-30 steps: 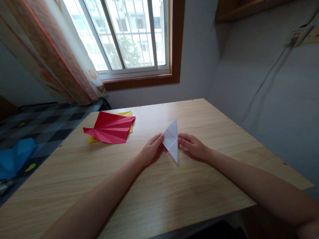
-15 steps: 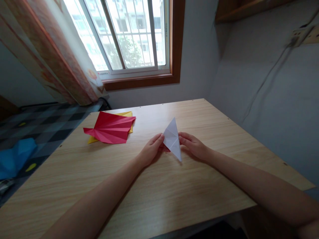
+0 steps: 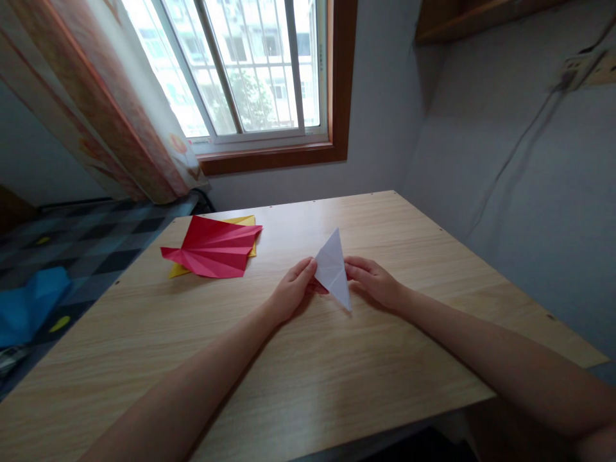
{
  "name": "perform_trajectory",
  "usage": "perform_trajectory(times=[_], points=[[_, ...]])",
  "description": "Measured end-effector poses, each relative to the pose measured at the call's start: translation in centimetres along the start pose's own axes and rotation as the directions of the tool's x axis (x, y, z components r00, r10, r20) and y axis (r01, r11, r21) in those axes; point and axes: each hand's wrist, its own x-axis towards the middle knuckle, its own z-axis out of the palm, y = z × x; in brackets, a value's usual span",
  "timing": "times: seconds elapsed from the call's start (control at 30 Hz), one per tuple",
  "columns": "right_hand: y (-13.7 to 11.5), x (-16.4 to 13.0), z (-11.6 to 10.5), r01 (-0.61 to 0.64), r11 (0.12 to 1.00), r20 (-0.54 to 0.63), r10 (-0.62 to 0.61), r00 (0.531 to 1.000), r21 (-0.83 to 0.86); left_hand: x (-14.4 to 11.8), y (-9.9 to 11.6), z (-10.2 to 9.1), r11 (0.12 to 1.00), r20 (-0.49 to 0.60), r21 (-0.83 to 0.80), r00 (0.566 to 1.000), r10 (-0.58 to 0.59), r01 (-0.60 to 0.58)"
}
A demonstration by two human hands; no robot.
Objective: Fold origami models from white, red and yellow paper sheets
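A: so what's different from a second ago?

B: tiny thing really, the white folded paper triangle [image 3: 332,266] has turned a bit. Its long edge slants where it was close to straight up and down, lower tip swung out to the right. Creased face is up, so I'd read it as a small regrip rather than a fresh fold

A: and who's gripping what?

B: left hand [image 3: 292,289] has the left corner pinched, thumb on top. Right hand [image 3: 375,281] is narrow and curled, fingertips at the long edge, can't tell if it's pinching or just steadying. Some pinkish-red shows underneath by the left fingers, can't make out what it is

A: any room to move?

B: yeah, it's around mid desk [image 3: 298,385], well in from every edge, wood grain past both tips. Nearest stuff is the red pleated paper [image 3: 221,247] over the yellow paper [image 3: 243,220] toward the far left corner, apart from the hands. That blue thing [image 3: 36,301] is off on the checked bed [image 3: 110,237], out of the way imo
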Motion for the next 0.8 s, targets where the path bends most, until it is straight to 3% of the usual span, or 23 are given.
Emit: perform_trajectory(times=[0.3, 0.8], points=[[0.22, 0.12, -0.47, 0.021, 0.98, -0.047, -0.031, 0.998, -0.197, 0.06, -0.34, 0.06, 0.98, 0.018, 0.172, 0.995, 0.101, -0.103], [0.77, 0.39, -0.37, -0.038, 0.999, -0.099, 0.037, 0.994, -0.015, -0.16, 0.19, 0.31, 0.958, 0.065, 0.273, 0.995, 0.07, -0.085]])
